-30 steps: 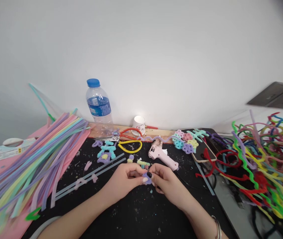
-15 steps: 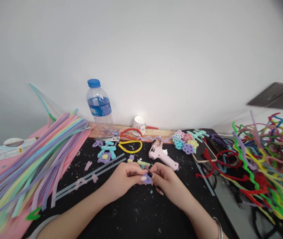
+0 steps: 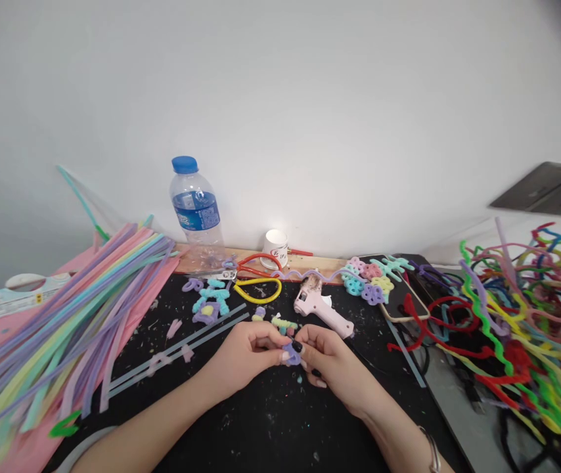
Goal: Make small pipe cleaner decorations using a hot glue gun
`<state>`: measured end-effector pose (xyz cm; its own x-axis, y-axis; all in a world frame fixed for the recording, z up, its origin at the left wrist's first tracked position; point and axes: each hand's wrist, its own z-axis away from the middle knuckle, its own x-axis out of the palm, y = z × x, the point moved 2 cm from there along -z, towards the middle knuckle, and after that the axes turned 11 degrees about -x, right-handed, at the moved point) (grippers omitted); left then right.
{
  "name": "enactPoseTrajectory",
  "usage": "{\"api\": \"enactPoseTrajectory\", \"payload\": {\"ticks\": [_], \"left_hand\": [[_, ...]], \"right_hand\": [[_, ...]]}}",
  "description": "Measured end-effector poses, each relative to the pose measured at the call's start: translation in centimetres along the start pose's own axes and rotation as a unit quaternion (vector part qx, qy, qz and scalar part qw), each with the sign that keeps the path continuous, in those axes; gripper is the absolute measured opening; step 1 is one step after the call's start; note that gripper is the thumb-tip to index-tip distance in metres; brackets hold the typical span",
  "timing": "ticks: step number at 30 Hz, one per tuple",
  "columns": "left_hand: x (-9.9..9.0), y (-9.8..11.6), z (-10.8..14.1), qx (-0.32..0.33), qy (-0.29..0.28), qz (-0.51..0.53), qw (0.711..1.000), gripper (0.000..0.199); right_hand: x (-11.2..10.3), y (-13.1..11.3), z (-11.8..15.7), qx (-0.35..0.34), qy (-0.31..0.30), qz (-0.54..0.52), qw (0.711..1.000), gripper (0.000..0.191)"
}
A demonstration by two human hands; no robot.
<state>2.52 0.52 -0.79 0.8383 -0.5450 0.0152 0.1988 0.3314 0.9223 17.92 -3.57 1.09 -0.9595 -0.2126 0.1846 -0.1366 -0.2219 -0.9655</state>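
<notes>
A small purple fuzzy loop (image 3: 291,355) is pinched between my two hands above the black mat. My left hand (image 3: 253,349) holds its left side between thumb and fingers. My right hand (image 3: 324,355) grips the upper right side, a dark thumbnail on top. Just beyond my fingers lie a pale yellow and green fuzzy piece (image 3: 284,324) and a small purple and yellow one (image 3: 259,314). The pink glue gun (image 3: 322,311) rests behind my right hand. Part of the purple loop is hidden by my fingertips.
Pastel pipe cleaners (image 3: 78,315) cover the left, and a tangle of bright ones (image 3: 521,328) the right. Behind are a plastic bottle (image 3: 196,210), a white cup (image 3: 276,246), orange- and yellow-handled pliers (image 3: 259,289), fuzzy flowers (image 3: 372,293) and a phone (image 3: 406,299).
The purple loop has turned slightly between my fingertips, and more of it shows. Both hands stay in nearly the same place.
</notes>
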Motion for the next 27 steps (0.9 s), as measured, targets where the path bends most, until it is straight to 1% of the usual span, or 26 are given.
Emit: {"api": "enactPoseTrajectory", "payload": {"ticks": [4, 9, 13, 18, 21, 25, 27], "left_hand": [[-0.11, 0.04, 0.03, 0.037, 0.034, -0.029, 0.998, 0.006], [-0.26, 0.07, 0.09, 0.065, 0.037, -0.062, 0.995, 0.007], [-0.26, 0.03, 0.09, 0.062, 0.041, -0.06, 0.995, 0.007], [-0.03, 0.06, 0.14, 0.043, 0.021, 0.003, 0.999, 0.006], [-0.02, 0.34, 0.25, 0.023, 0.013, 0.036, 0.999, 0.005], [-0.15, 0.8, 0.24, 0.0, 0.004, 0.052, 0.999, 0.01], [-0.2, 0.9, 0.21, -0.006, 0.007, 0.051, 0.999, 0.01]], "right_hand": [[-0.03, -0.02, 0.01, -0.025, -0.005, 0.008, 1.0, 0.028], [-0.05, 0.11, -0.01, -0.048, -0.014, 0.013, 0.999, 0.026], [-0.03, 0.09, 0.01, -0.046, -0.017, 0.01, 0.999, 0.028], [-0.12, -0.05, 0.03, -0.047, -0.017, 0.023, 0.999, 0.028], [-0.28, -0.14, 0.05, -0.065, -0.011, 0.085, 0.994, 0.023], [-0.4, -0.44, 0.06, -0.103, 0.013, 0.204, 0.973, 0.014], [-0.38, -0.53, 0.04, -0.11, 0.016, 0.225, 0.968, 0.013]]}}
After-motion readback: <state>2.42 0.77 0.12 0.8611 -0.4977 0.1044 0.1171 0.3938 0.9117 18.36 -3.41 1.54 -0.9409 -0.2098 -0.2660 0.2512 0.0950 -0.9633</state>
